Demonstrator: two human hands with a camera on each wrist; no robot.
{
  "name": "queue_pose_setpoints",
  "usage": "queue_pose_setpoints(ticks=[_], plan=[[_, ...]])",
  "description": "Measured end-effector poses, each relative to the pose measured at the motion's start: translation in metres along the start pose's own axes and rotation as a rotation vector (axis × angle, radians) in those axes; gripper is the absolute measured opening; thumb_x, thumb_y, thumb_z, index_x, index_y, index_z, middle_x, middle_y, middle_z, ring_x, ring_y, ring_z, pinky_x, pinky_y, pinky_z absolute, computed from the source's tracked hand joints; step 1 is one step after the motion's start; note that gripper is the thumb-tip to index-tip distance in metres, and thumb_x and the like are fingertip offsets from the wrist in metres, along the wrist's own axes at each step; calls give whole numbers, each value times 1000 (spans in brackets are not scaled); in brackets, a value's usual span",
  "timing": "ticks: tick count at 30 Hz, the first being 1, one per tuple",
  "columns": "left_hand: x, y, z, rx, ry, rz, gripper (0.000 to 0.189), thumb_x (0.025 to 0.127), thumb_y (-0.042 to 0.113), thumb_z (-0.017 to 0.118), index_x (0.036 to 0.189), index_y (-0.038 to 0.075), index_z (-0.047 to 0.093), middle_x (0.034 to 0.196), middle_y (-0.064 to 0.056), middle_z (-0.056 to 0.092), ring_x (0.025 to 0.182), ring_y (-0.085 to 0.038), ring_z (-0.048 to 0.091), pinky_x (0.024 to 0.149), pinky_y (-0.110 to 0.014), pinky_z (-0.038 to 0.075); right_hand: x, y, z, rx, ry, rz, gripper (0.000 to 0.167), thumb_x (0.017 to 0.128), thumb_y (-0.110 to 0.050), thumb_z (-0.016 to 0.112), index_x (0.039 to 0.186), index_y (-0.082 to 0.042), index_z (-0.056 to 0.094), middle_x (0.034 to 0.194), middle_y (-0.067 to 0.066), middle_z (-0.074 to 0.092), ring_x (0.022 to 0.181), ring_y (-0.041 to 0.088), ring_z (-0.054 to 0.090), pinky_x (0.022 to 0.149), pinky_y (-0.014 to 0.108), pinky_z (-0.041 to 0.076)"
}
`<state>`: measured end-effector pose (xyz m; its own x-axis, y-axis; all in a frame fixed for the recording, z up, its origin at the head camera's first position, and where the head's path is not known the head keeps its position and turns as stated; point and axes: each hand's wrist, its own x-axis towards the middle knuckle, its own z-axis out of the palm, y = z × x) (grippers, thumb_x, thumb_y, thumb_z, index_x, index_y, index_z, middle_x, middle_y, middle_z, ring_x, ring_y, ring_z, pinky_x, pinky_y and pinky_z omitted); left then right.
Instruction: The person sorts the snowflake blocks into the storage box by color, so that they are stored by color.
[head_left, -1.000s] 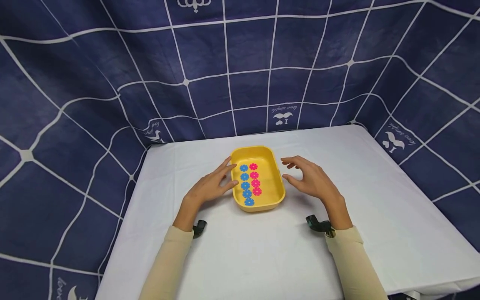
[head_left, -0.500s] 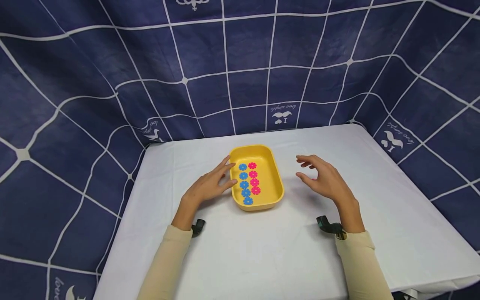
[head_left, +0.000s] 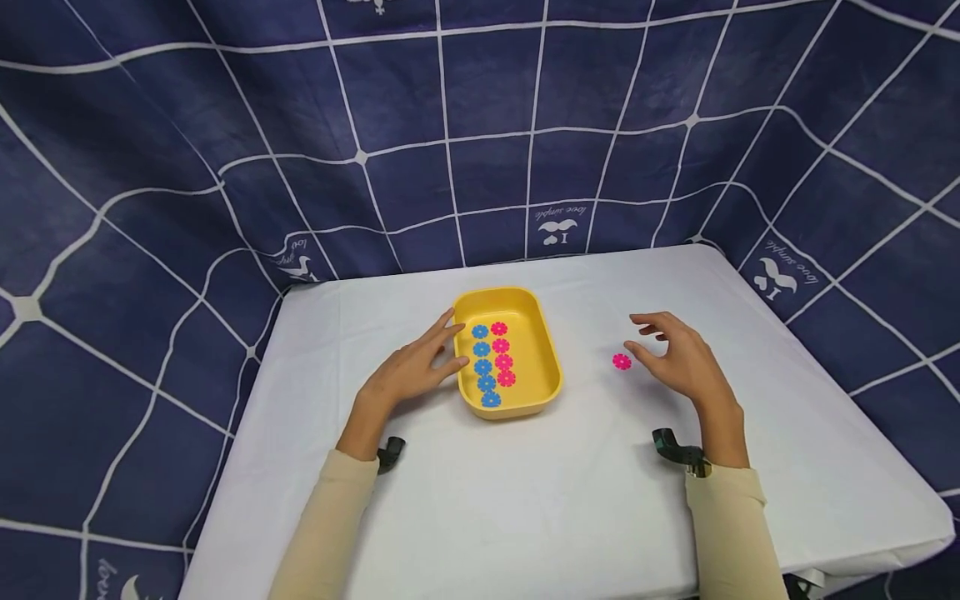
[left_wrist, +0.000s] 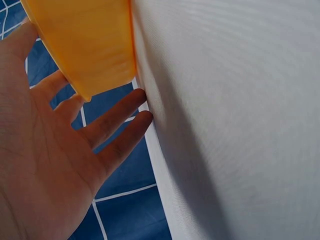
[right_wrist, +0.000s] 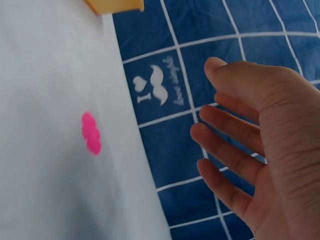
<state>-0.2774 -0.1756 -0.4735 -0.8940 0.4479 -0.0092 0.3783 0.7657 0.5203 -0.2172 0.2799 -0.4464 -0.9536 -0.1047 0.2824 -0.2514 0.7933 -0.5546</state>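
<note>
A yellow tray (head_left: 536, 367) sits on the white table. Inside it, blue notched, flower-shaped discs (head_left: 483, 367) form one column, with pink ones (head_left: 504, 362) in a second column beside them. My left hand (head_left: 408, 371) is at the tray's left side, fingers spread and fairly straight, with thumb and fingertips right at the rim. To the right of the tray, a single pink flower-shaped disc (head_left: 622, 362) lies on the cloth. Just right of that disc is my right hand (head_left: 678, 360), its fingers loosely bent and apart, holding nothing; the right wrist view shows the palm (right_wrist: 280, 190) bare.
White cloth covers the table (head_left: 525, 500). Behind it and along both sides hangs a dark blue curtain (head_left: 495, 167) with white grid lines. A black wrist mount (head_left: 678, 450) juts inward from the right wrist, and another black mount (head_left: 391, 454) from the left.
My right hand has moved from beside the tray to the right, leaving a loose pink disc in view on the table. The left hand has stayed at the tray's rim.
</note>
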Motion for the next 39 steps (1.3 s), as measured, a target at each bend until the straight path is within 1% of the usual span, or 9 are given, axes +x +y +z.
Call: queue_pose_setpoints(ticks=[5,9,12,16,24,30,32,36,39], plan=[[0,0,-2,-4,-7,-15,74,102,67,60,168,42,36,178,26,6,152,-32,48,116,-69,41,-3,10,2,-11,-35,76,52,102,-28,77,147,-6,64,141,22,65,120,48,63,99,67,52],[0,0,-1,-7,-9,-8,74,102,66,60,168,41,36,178,26,5,153,-32,47,117,-68,41,-6,18,5,-22,-68,125,54,103,-36,74,147,-6,63,140,25,65,120,50,61,98,68,51],[-1,0,-1,-8,-8,3,74,103,66,60,168,40,37,178,25,5,155,-32,44,118,-67,41,-5,23,9,-19,-83,140,55,104,-37,73,147,-5,64,138,26,66,121,49,59,98,68,50],[0,1,-1,-9,-15,3,75,103,66,59,168,40,36,179,24,5,156,-31,42,119,-67,40,-6,29,15,-20,-109,158,51,103,-31,74,145,-4,65,135,26,67,123,47,58,101,68,49],[-1,1,-2,-12,-18,-7,75,102,67,60,168,41,36,178,25,4,157,-31,42,119,-67,40,-7,35,26,-31,-111,166,46,99,-26,78,139,-5,70,132,24,68,123,45,60,104,67,47],[-1,1,-1,-14,-17,-10,75,102,67,60,168,42,35,178,25,4,156,-31,42,119,-68,40,-8,39,32,-21,-127,171,47,97,-30,81,135,-4,72,135,22,68,123,42,60,108,65,46],[-1,1,-1,-14,-18,-9,75,102,67,59,168,41,35,178,25,5,155,-31,45,118,-68,40,-9,41,34,-18,-126,163,45,96,-30,82,132,-4,74,135,22,68,124,41,60,109,64,46],[0,1,-1,-15,-15,-4,75,103,66,59,169,40,35,178,25,7,153,-30,47,118,-66,41,-8,44,37,-33,-127,144,41,95,-27,84,127,-3,76,135,22,68,126,43,61,110,65,46],[0,0,-1,-15,-13,1,74,103,65,60,168,39,36,178,25,7,154,-30,45,119,-65,41,-7,45,37,-44,-132,141,41,94,-25,84,128,-2,76,137,23,67,129,45,59,112,67,44]])
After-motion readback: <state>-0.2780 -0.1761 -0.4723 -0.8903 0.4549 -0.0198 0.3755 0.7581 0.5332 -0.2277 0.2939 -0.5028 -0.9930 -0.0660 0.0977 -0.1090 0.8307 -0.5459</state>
